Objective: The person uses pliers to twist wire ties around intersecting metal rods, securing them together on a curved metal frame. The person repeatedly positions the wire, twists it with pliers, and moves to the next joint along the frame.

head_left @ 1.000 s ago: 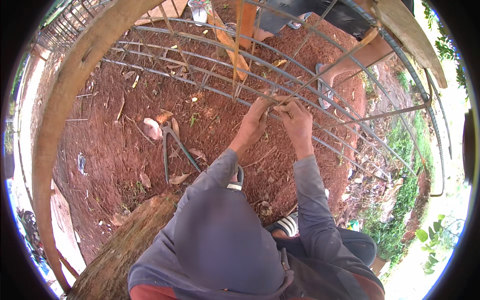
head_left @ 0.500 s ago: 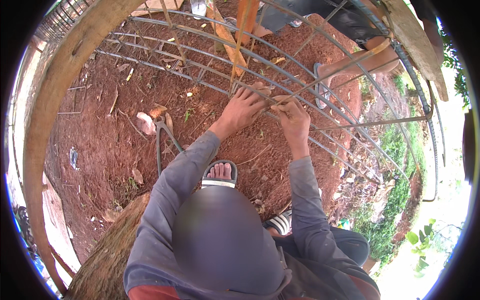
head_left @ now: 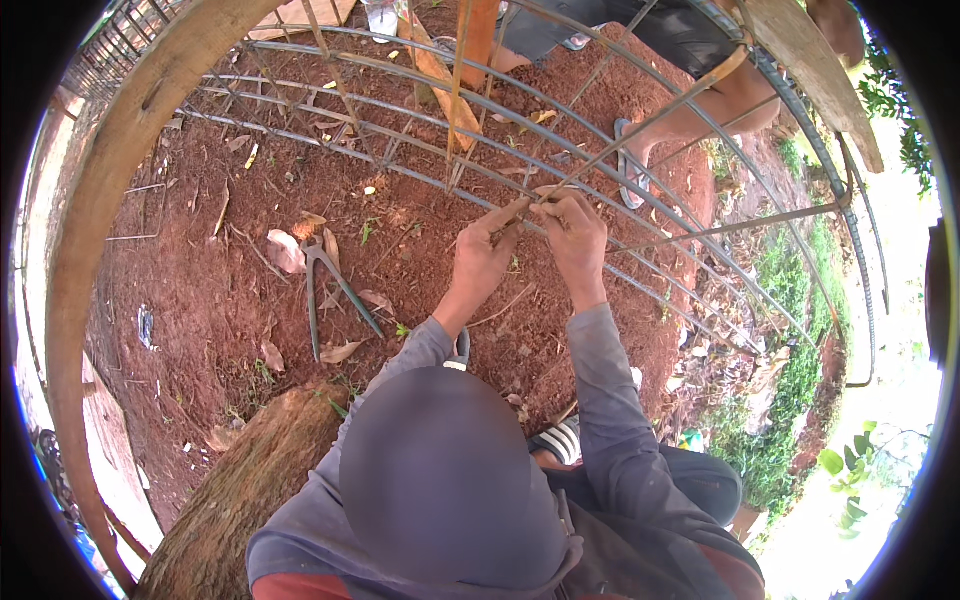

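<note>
A cage of long ribbed steel bars (head_left: 420, 170) crossed by thin square stirrups (head_left: 640, 142) stretches in front of me. At its near side my left hand (head_left: 483, 258) is closed, thumb and fingertips pinched close to a bar. My right hand (head_left: 578, 245) is closed right beside it, its fingertips at the corner where a stirrup meets the bars. The fingertips of both hands almost meet. Whatever they pinch is too small or hidden to make out. Pincers (head_left: 335, 295) with long dark handles lie spread on the soil, left of my hands.
A curved-looking wooden beam (head_left: 90, 190) rises at the left, and a log (head_left: 240, 490) lies near my left side. An orange-brown timber (head_left: 478, 50) stands beyond the bars. Another person's sandalled foot (head_left: 632, 165) is at the far right. Red soil (head_left: 210, 280) carries dry leaves.
My left hand has drawn back from lying over the bar and now pinches beside my right hand. The view has shifted slightly; the pincers show more fully.
</note>
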